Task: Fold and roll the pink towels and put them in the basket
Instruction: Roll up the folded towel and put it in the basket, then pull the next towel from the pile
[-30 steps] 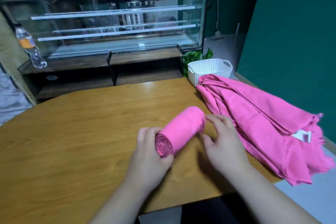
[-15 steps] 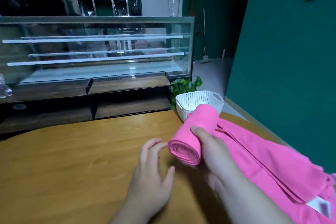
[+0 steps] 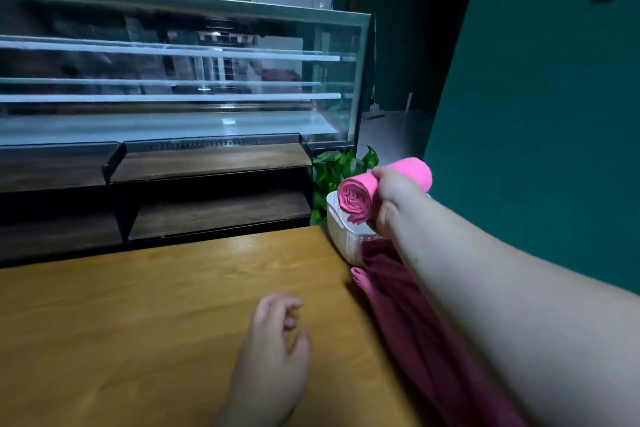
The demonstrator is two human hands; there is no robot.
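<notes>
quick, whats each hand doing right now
Left hand: open, loosely curled, holds nothing.
Right hand: grips the rolled pink towel over the basket.

Table [image 3: 138,305]: wood with visible grain, smooth, a soft sheen.
Rolled towel [image 3: 356,196]: soft pink cloth, matt, its layers showing as a spiral at the end.
Loose towels [image 3: 408,315]: pink cloth, matt, creased in long folds.
Basket [image 3: 346,236]: white plastic, wall pierced with small holes.
Display case [image 3: 173,73]: clear glass, glossy and reflective, metal-looking frame.
Shelves [image 3: 214,159]: dark wood, dull finish.
Wall [image 3: 554,97]: flat, matt green.
Plant [image 3: 334,166]: shiny leaves.
</notes>
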